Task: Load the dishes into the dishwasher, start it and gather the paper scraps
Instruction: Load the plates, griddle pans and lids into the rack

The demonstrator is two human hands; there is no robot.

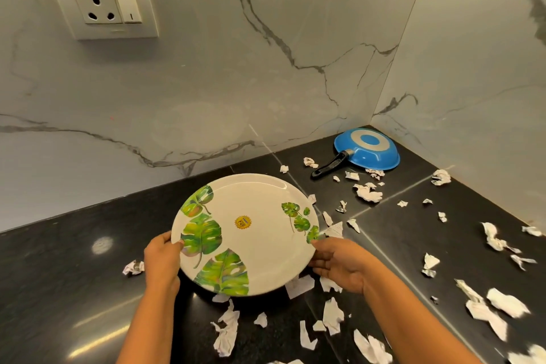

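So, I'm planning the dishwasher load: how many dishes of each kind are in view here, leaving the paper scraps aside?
plate: 1, white with green leaves, gripped by the left hand and right hand
pan: 1, blue, base up in the corner
Total: 2

You're getting soft, fairly bright indoor light, even overall. The glossy black surface (59,289) is throwing streaky glare at lower left plus a round hotspot. The plate (260,245) is catching a small rim highlight and casting a soft shadow underneath. The wide-angle lens is bending the socket plate (100,1) near the edge. The paper scraps (506,303) at far right are smearing slightly.
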